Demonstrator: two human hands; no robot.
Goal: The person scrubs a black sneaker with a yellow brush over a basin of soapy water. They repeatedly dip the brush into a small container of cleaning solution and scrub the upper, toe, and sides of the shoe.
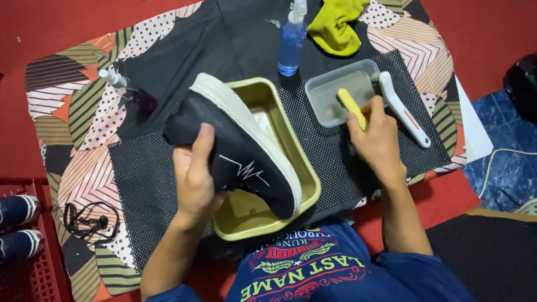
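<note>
My left hand grips a black shoe with a white sole, holding it tilted over a gold rectangular tray. My right hand holds a yellow-handled brush, its head dipped into a clear plastic container of cloudy liquid. A white-handled brush lies just right of the container, its head resting on the rim.
A blue spray bottle and a yellow cloth sit at the back. A small clear bottle stands at left. Black laces lie at front left. A black mesh mat covers a patterned cloth. Shoes rest in a red crate.
</note>
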